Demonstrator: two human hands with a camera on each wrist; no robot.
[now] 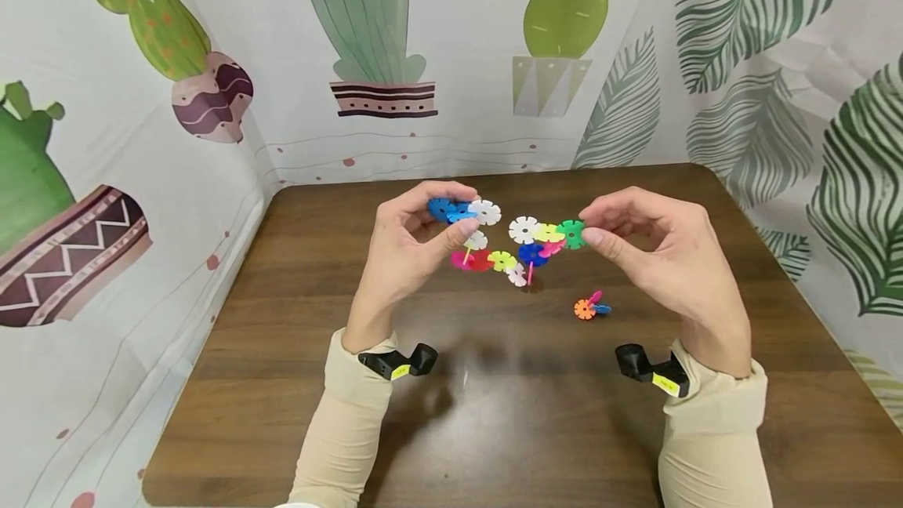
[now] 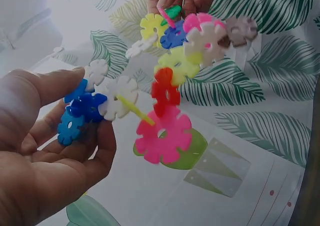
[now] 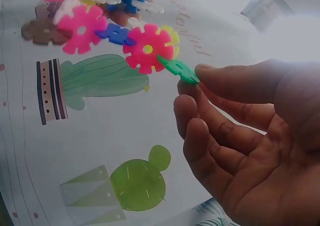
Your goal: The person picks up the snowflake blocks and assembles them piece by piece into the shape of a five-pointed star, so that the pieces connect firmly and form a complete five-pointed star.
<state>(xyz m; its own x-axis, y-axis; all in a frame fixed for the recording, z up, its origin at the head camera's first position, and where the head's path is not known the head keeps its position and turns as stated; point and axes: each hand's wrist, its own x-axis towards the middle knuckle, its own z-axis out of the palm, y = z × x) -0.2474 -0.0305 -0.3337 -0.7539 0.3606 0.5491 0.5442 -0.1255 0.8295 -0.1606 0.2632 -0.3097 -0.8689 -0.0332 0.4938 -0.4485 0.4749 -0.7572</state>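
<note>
Both hands hold up one curved chain of colourful notched plastic discs (image 1: 502,260) above the table. My left hand (image 1: 416,234) grips its left end by the blue discs (image 2: 85,107), thumb in front and fingers behind. A white disc (image 1: 485,212) juts out there. At the other end, my right hand (image 1: 656,245) pinches a green disc (image 3: 180,71) between thumb and fingertips. Beside the green disc are a yellow disc (image 1: 548,233) and another white disc (image 1: 524,230). A gap separates the two white discs. Pink, red, yellow and dark blue discs form the sagging middle.
A small joined cluster of orange, pink and blue discs (image 1: 585,309) lies on the brown wooden table (image 1: 494,429), below and left of the right hand. A cloth backdrop (image 1: 466,132) printed with cacti and leaves hangs behind and beside the table. Each wrist wears a black camera.
</note>
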